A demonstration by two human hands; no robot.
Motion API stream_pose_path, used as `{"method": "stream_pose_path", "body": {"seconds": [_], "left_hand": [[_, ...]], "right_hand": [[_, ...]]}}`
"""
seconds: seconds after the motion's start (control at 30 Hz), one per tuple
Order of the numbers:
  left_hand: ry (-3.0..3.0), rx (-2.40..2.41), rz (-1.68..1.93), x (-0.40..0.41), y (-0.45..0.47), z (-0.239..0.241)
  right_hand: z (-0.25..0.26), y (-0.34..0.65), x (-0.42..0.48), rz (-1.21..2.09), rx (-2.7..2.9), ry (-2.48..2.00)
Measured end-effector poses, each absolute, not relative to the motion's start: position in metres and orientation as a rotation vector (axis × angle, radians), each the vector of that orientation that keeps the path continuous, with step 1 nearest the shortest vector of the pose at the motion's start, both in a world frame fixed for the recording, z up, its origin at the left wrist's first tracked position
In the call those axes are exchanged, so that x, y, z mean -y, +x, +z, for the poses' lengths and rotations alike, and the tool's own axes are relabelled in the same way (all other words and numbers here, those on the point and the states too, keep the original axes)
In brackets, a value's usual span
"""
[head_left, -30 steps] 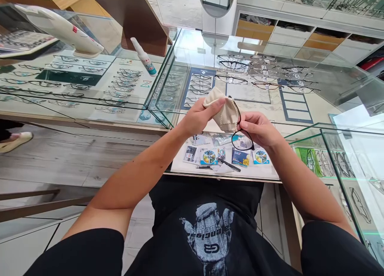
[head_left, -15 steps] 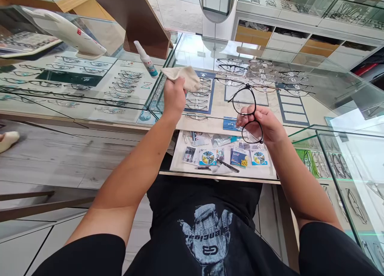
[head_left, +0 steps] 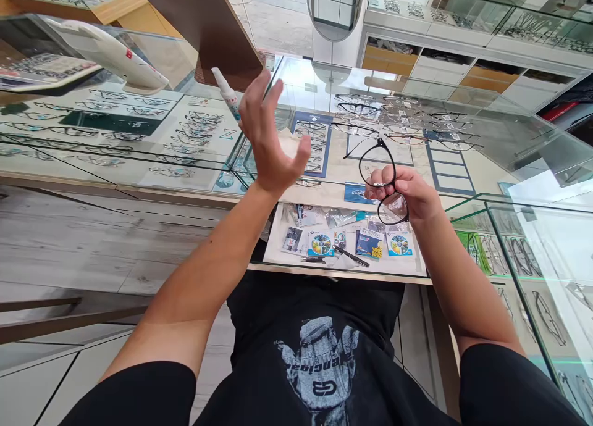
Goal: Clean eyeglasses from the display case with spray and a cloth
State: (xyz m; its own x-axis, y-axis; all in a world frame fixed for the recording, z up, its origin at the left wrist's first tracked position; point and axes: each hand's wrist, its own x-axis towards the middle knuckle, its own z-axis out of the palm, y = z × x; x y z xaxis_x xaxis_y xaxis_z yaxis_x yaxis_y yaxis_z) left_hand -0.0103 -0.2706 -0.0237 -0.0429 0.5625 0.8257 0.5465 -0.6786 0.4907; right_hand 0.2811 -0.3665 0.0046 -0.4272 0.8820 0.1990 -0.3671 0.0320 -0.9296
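Note:
My right hand [head_left: 412, 191] pinches a pair of black-rimmed eyeglasses [head_left: 380, 143] near the bridge, above the front of the glass counter. The glasses are turned on end, one lens above the other. My left hand [head_left: 269, 136] is raised over the counter with its fingers spread, and nothing is in it. A cream cleaning cloth [head_left: 288, 143] lies on the glass behind that hand, which partly covers it. Just beyond the fingers stands a white spray bottle [head_left: 225, 90], its lower part hidden by them.
Below the counter an open drawer [head_left: 296, 262] holds cards, plastic packets and a black pen [head_left: 351, 255]. Rows of spectacle frames [head_left: 192, 133] lie under the glass. A white handheld device [head_left: 111, 55] rests at left, and a brown panel [head_left: 217, 31] and round mirror [head_left: 335, 6] stand behind.
My left hand has let go of the cloth, leaving it on the counter, and has opened with the fingers spread. The eyeglasses in my right hand have tilted and dropped slightly.

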Motion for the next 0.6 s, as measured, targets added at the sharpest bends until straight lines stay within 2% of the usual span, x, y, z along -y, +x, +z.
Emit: {"method": "stream_pose_path", "body": {"seconds": [0.07,0.13,0.3,0.6], "left_hand": [[2.415,-0.849,1.956,0.292,0.001,-0.014],[2.580,-0.624,1.844,0.310,0.014,-0.008],[2.523,-0.695,1.322,0.328,0.031,-0.007],[2.385,-0.697,1.333,0.332,0.035,0.001]], "right_hand": [[0.005,0.282,0.366,1.615,1.381,-0.603],[0.006,0.282,0.366,1.636,1.455,-0.612],[0.010,0.281,0.366,1.677,1.541,-0.632],[0.011,0.284,0.363,1.676,1.586,-0.656]]}}
